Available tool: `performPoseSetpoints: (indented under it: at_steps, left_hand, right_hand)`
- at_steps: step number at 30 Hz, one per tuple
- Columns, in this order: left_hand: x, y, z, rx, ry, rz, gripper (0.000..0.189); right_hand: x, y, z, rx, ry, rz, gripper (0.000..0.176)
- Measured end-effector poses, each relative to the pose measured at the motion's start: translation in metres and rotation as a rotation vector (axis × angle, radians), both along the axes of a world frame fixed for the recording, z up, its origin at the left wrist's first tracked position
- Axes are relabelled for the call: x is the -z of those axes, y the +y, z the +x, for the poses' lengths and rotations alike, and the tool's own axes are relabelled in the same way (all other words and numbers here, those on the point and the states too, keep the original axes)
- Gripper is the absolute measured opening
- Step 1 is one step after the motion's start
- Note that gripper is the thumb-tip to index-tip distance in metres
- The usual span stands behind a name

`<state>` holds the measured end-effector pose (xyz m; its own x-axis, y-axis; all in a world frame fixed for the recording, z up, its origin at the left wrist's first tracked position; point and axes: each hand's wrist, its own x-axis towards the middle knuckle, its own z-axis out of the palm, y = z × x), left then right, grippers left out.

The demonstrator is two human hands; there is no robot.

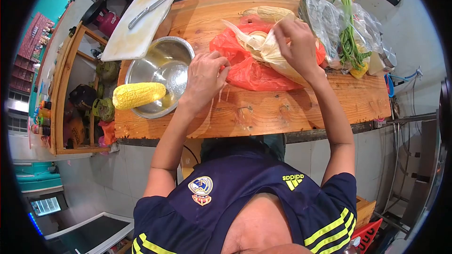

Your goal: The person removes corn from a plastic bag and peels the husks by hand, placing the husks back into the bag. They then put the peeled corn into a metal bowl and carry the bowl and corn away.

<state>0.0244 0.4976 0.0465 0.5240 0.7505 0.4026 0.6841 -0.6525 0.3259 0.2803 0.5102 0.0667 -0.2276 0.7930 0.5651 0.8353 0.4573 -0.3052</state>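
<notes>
Reference item: red plastic bag (245,75), lying flat on the wooden table (282,110).

1. Ear of corn (268,49): still in its pale husk, it lies on top of the red plastic bag, with loose husk leaves fanning toward the bag's far-left edge.
2. My right hand (297,42): positioned over the bag, fingers clenched around the husk at the ear's right end.
3. My left hand (205,77): at the bag's left edge, fingers curled and pinching the plastic.
4. Steel bowl (160,61): just left of the bag. A peeled yellow cob (139,95) rests across its near-left rim.
5. White cutting board (141,23) with knife (148,10): further left, beyond the bowl.
6. Clear bags of greens (339,23): right of the bag.
</notes>
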Motion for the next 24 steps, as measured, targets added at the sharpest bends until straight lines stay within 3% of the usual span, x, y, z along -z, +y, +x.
performPoseSetpoints:
  at_steps: [2,3,6,10,13,16,21,24]
  left_hand:
    - [0.001,0.001,0.0,-0.006,-0.014,0.04,0.011]
    - [0.001,0.001,0.0,-0.005,-0.021,0.04,0.011]
    - [0.002,0.001,0.001,-0.002,-0.036,0.04,0.011]
    - [0.001,0.0,-0.002,-0.013,-0.02,0.032,0.01]
    - [0.002,0.002,-0.005,-0.039,-0.019,0.03,0.01]
    - [0.003,0.002,-0.007,-0.047,0.008,0.046,0.009]
    - [0.001,-0.003,-0.001,-0.1,-0.065,0.046,0.008]
    - [-0.009,-0.005,0.008,-0.133,-0.154,0.037,0.007]
  right_hand:
    - [0.014,-0.001,-0.001,-0.161,-0.173,0.1,0.024]
    - [0.026,-0.003,-0.006,-0.177,-0.261,0.058,0.033]
    - [0.044,-0.005,-0.019,-0.165,-0.392,0.087,0.039]
    - [0.051,0.011,-0.025,-0.217,-0.253,0.174,0.026]
    - [0.046,0.016,-0.021,-0.304,0.025,0.136,0.01]
    - [0.037,0.013,-0.01,-0.294,0.105,0.089,0.006]
    - [0.01,0.0,0.001,-0.068,0.408,0.245,0.017]
    - [0.021,0.005,0.019,-0.205,0.12,0.042,0.027]
